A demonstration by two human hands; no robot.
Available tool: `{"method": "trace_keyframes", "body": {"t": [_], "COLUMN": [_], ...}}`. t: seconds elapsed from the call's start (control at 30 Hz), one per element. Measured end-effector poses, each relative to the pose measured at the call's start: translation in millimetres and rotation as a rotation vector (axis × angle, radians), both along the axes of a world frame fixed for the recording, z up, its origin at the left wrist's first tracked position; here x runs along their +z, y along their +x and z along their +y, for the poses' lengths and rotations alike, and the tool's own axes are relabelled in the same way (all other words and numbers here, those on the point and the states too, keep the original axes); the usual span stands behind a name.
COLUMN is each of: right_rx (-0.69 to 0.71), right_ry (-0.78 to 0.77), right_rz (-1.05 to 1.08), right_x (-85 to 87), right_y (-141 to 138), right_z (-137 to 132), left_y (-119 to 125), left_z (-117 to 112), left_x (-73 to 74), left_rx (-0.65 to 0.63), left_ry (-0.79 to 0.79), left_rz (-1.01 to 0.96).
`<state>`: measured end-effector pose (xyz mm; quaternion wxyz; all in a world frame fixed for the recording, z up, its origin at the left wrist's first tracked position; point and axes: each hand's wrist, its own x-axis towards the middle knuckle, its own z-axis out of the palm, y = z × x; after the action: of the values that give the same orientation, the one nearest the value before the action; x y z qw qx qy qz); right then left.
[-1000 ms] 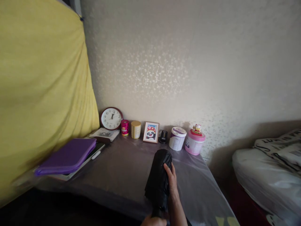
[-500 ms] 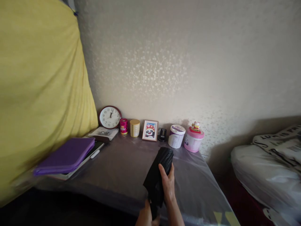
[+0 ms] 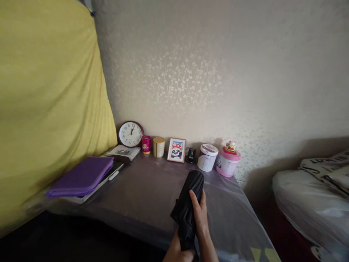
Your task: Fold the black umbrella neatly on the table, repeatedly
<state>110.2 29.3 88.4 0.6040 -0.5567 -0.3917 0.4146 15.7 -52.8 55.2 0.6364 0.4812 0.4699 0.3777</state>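
Observation:
A folded black umbrella (image 3: 191,196) points away from me over the near part of a table covered with a grey plastic sheet (image 3: 147,193). My right hand (image 3: 201,214) wraps round its middle from the right side. My left hand (image 3: 178,251) grips its lower end at the bottom edge of the view, mostly cut off.
Along the wall stand a round clock (image 3: 131,134), a pink tin (image 3: 146,145), a gold tin (image 3: 158,146), a small framed panda picture (image 3: 176,150), a black gadget (image 3: 191,155), a white tub (image 3: 207,157) and a pink tub (image 3: 228,163). A purple case (image 3: 81,176) lies at the left. Yellow cloth (image 3: 46,102) hangs left; bedding (image 3: 313,200) sits right.
My left hand has come up from the bottom edge and closed on the umbrella's lower end. The right hand keeps its hold; the view has shifted slightly.

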Motion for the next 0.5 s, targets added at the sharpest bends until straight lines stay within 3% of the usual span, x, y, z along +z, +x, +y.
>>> {"method": "trace_keyframes", "body": {"t": [0.07, 0.17, 0.23, 0.3, 0.4, 0.5], "right_rx": [-0.018, -0.034, -0.06, -0.087, -0.066, 0.045], "right_ry": [0.008, 0.024, 0.017, -0.007, -0.045, -0.088], "right_rz": [-0.049, -0.09, -0.101, -0.088, 0.016, 0.188], "right_x": [0.2, 0.8, 0.3, -1.7, -6.7, -10.8], "right_y": [-3, -7, -7, -5, 2, 9], "right_z": [-1, -3, -5, -5, -5, -3], "left_y": [3, 4, 1, -2, -7, -8], "left_z": [5, 9, 8, 6, 3, 2], "left_x": [-16.5, -35.0, -38.8, -34.5, -16.8, 1.7], "left_rx": [0.052, 0.051, 0.068, 0.074, 0.028, -0.175], "left_ry": [0.152, 0.091, 0.074, 0.093, 0.078, -0.054], "left_rz": [0.053, 0.31, 0.394, 0.339, 0.119, -0.164]}}
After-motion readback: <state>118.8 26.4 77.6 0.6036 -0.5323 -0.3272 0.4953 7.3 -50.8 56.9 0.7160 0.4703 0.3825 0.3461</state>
